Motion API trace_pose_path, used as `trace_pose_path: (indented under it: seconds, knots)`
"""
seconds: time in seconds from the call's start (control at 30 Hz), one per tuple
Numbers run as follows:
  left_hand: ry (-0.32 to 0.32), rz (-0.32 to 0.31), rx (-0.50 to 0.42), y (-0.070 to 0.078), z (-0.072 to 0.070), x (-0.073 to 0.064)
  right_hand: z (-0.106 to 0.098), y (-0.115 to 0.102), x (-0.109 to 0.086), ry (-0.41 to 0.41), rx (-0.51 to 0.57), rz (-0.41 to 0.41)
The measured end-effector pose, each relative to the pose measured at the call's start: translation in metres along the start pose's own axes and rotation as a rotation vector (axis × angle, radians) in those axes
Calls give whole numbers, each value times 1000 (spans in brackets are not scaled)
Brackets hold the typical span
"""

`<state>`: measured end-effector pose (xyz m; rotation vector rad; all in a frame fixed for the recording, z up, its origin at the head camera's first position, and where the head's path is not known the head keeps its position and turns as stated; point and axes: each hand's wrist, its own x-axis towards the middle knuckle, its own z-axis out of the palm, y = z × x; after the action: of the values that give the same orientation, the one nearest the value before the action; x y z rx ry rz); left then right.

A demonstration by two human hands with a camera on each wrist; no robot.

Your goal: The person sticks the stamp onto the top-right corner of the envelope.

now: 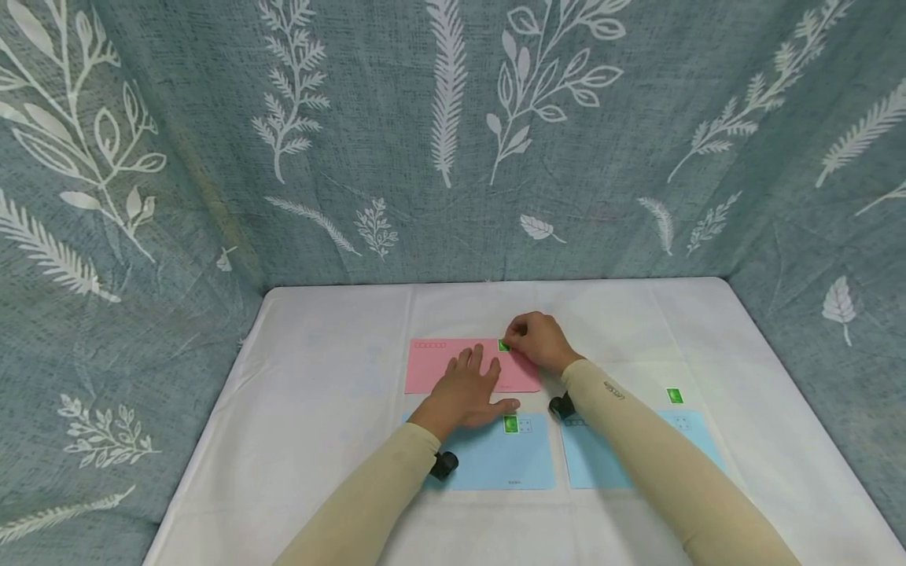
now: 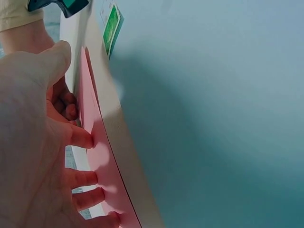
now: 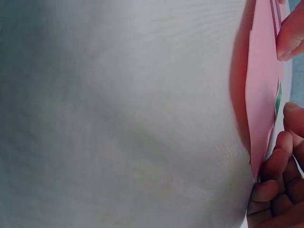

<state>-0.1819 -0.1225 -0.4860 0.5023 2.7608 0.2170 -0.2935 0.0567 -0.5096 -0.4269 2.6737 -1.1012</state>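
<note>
Green stamp [image 1: 503, 346] at right hand's [image 1: 541, 341] fingertips; pink envelope [image 1: 429, 367] under left hand [image 1: 463, 391].

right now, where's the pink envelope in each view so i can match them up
Head: pink envelope just below the picture's centre.
Left wrist: pink envelope left of centre, a slanting strip running down to the bottom edge.
Right wrist: pink envelope near the right edge, a tall strip from the top.
Shared landmark: the right hand, beside the envelope in all three.
</note>
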Motion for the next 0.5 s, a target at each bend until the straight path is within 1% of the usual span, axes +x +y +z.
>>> trace_pose_path:
  seconds: [0.2,0.37,0.5]
  knots:
    - [-8,-3,-8,0,-2,0,-2,1,-3,-4,41,4]
    - [-9,-6,-8,0,-1,1,-5,3,-7,20,44,-17]
    - [11,-5,25,1,1,2,-8,5,-9,38,31,-34]
